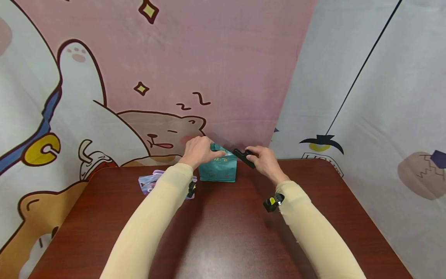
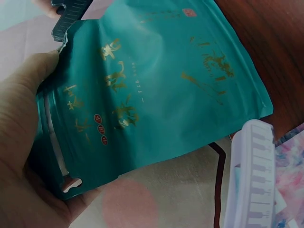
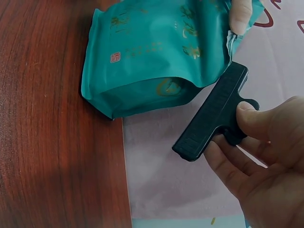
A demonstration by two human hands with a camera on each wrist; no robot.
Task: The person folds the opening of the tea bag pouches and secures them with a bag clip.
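Note:
A teal pouch (image 1: 217,170) with gold lettering stands near the far edge of the table. My left hand (image 1: 199,150) grips its top, which looks folded over, with the thumb on the side facing me; the left wrist view shows the thumb beside the folded edge of the pouch (image 2: 156,80). Off the pouch's right side, my right hand (image 1: 265,161) pinches a black bag clip (image 3: 211,114) by its handles, between thumb and fingers. One end of the clip lies right by the pouch's folded top corner; whether they touch, I cannot tell.
Left of the pouch, partly hidden by my left sleeve, lie a colourful printed packet (image 1: 147,183) and a pale purple item with ruler-like marks (image 2: 254,175). A cartoon-printed cloth (image 1: 226,77) hangs directly behind the brown table (image 1: 223,232).

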